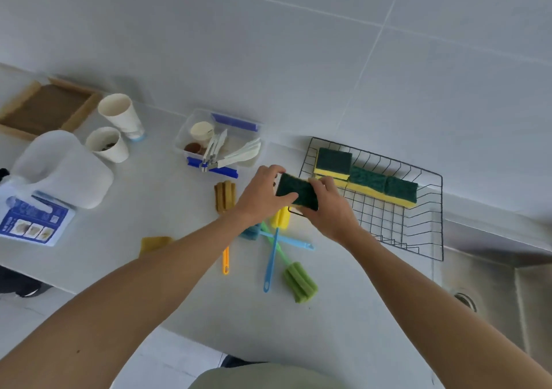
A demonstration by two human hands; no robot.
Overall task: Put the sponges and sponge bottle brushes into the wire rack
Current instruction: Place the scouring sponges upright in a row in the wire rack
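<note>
Both hands hold one green-topped sponge [297, 190] just left of the black wire rack [418, 233]. My left hand [263, 192] grips its left end, my right hand [328, 209] its right end. Three yellow sponges with green tops [367, 179] lie along the rack's far side. Under my hands several sponge bottle brushes lie crossed on the counter: a green-headed one [299, 282], a yellow-headed one with a blue handle [280, 217], a blue one [286, 240], an orange handle [225, 260]. A brown sponge head [225, 196] lies further left.
A clear tub with blue clips [219, 143] holds small utensils. Two paper cups [118, 119], a white jug [62, 169] with a blue label and a wooden tray [47, 106] stand at the left. A steel sink [490, 287] lies right of the rack. A yellow cloth [153, 243] lies near my left forearm.
</note>
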